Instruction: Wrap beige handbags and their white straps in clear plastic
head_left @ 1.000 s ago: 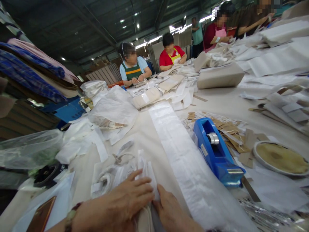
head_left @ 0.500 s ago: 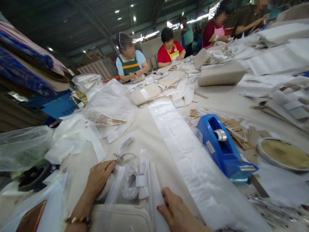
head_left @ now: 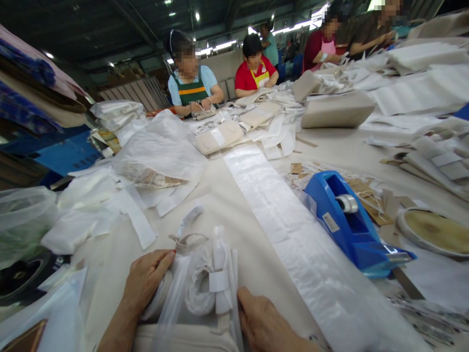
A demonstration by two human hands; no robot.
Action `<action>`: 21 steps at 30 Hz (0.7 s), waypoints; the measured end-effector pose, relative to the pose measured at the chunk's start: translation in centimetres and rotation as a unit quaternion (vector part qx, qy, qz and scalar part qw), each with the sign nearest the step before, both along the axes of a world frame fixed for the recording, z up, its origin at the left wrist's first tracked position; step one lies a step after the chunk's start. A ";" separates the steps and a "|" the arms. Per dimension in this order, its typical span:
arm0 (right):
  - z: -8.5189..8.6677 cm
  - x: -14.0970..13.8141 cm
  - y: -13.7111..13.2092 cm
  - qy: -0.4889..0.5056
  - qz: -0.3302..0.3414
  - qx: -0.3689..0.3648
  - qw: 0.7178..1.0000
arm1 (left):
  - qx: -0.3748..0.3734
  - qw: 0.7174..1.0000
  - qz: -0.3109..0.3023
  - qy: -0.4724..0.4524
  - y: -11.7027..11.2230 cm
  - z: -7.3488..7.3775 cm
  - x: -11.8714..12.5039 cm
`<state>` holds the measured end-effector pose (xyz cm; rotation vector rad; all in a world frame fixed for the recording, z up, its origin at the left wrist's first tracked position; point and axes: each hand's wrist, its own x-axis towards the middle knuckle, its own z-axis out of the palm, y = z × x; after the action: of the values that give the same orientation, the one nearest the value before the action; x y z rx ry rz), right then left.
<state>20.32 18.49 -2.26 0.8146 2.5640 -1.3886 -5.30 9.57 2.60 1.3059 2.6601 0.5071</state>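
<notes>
My left hand (head_left: pixel 144 279) lies on the left side of a clear plastic bag (head_left: pixel 200 283) that holds a cream bag and a coiled white strap. Its fingers are together and curl over the bag's edge. My right hand (head_left: pixel 264 323) presses on the bag's right edge, fingers bent. A white paper band (head_left: pixel 219 281) wraps the folded strap between the two hands. A loose white strip (head_left: pixel 188 222) lies just beyond the bag.
A blue tape dispenser (head_left: pixel 350 225) stands to the right beside a long white plastic sheet (head_left: pixel 289 239). A round dish (head_left: pixel 434 234) sits at far right. Piles of white bags (head_left: pixel 161 151) lie to the left. Several workers sit across the table (head_left: pixel 344 151).
My left hand has moved from on top of the bundle to its left side, uncovering the banded strap. The view has tilted slightly and the right hand has stayed at the right edge.
</notes>
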 end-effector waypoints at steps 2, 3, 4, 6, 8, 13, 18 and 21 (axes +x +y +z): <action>0.2 0.3 0.1 -0.003 0.017 0.055 0.998 | -0.004 1.000 0.002 0.000 -0.1 0.0 -0.1; 0.4 0.5 0.2 0.005 0.013 0.068 0.998 | -0.005 1.000 0.001 0.002 -0.1 0.0 -0.1; 0.6 0.6 0.3 0.021 0.000 0.068 0.997 | -0.007 1.000 -0.001 0.004 -0.1 0.0 -0.1; 1.3 0.7 0.6 0.058 -0.040 0.014 0.997 | -0.009 1.000 -0.003 0.006 -0.1 0.1 0.0; 1.8 0.7 1.0 0.081 -0.078 -0.064 0.992 | -0.012 1.000 0.005 0.007 0.0 0.3 0.1; 1.6 0.2 1.4 0.114 -0.126 -0.142 0.975 | -0.012 1.000 0.004 0.007 0.0 0.2 0.1; 0.3 -2.0 1.7 0.121 -0.218 -0.163 0.955 | -0.006 1.000 0.009 0.012 0.1 0.0 0.3; 0.2 -2.9 1.8 0.098 -0.251 -0.150 0.951 | -0.010 0.999 0.022 0.026 0.2 0.2 0.5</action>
<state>17.44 20.32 -2.07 1.3929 2.2685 -2.0316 -4.80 9.79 2.83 1.2755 2.7331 0.4576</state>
